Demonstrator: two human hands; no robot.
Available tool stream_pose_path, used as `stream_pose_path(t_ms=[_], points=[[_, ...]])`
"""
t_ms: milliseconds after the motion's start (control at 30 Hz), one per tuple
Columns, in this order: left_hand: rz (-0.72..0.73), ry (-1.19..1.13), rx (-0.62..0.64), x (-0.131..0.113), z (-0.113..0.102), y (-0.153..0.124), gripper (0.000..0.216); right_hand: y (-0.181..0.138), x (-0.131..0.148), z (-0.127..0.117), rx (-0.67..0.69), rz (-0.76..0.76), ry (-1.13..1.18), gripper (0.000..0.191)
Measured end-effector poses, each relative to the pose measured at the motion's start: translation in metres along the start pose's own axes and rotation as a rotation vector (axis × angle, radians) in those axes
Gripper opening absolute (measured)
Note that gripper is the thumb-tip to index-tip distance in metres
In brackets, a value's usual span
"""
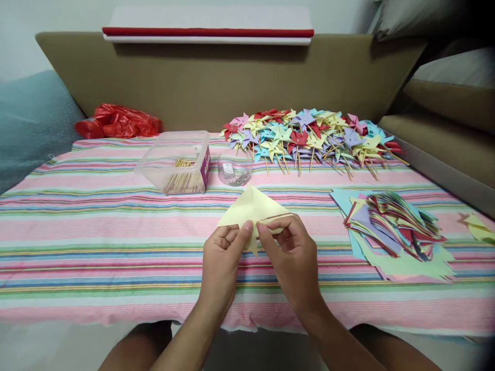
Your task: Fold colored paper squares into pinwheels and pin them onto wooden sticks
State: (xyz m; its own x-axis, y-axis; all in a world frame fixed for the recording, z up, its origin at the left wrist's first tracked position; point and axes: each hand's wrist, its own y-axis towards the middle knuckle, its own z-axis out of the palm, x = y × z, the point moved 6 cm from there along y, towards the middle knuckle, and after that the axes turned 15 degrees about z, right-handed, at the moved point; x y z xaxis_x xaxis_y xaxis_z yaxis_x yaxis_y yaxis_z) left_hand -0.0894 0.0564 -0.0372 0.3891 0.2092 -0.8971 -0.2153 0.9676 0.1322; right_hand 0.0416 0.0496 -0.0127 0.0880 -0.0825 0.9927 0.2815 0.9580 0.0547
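A pale yellow sheet of paper (pixel 251 203), cut in from its corners, is held up between my two hands over the striped cloth. My left hand (pixel 226 247) pinches it near its centre, thumb on top and fingers curled beneath. Opposite, my right hand (pixel 290 247) pinches the same paper, its thumb tip close to the left thumb. One paper point hangs down between the thumbs. Just beyond the paper stands a clear round tub (pixel 234 171) with small metal pins at its bottom. Whether a pin is between my fingers is hidden.
A clear plastic box (pixel 170 149) of wooden sticks stands behind and left. Many finished paper pinwheels (pixel 297 136) are heaped at the back right. Cut coloured papers (pixel 394 226) lie in a pile at right. A red plastic bag (pixel 119 121) sits at the back left.
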Motion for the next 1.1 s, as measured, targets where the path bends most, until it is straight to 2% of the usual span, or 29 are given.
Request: stream_pose_path(t_ms=[200,500,833,1100], points=[[0.047,0.056,-0.048,-0.0025,-0.0033,0.0004,0.020,-0.0023,-0.0008,0.0007,0.006,-0.028,-0.028,0.009],[0.043,0.090,-0.028,-0.0028,-0.0012,-0.0011,0.020,-0.0003,-0.0046,0.0009,-0.024,0.000,-0.032,0.011],[0.024,0.071,-0.060,-0.0001,-0.0034,-0.0027,0.024,-0.0018,-0.0056,0.0007,-0.061,0.003,-0.039,0.012],[0.024,0.023,-0.059,0.0022,-0.0020,-0.0023,0.017,-0.0024,-0.0080,0.0031,-0.049,-0.029,-0.047,0.011]])
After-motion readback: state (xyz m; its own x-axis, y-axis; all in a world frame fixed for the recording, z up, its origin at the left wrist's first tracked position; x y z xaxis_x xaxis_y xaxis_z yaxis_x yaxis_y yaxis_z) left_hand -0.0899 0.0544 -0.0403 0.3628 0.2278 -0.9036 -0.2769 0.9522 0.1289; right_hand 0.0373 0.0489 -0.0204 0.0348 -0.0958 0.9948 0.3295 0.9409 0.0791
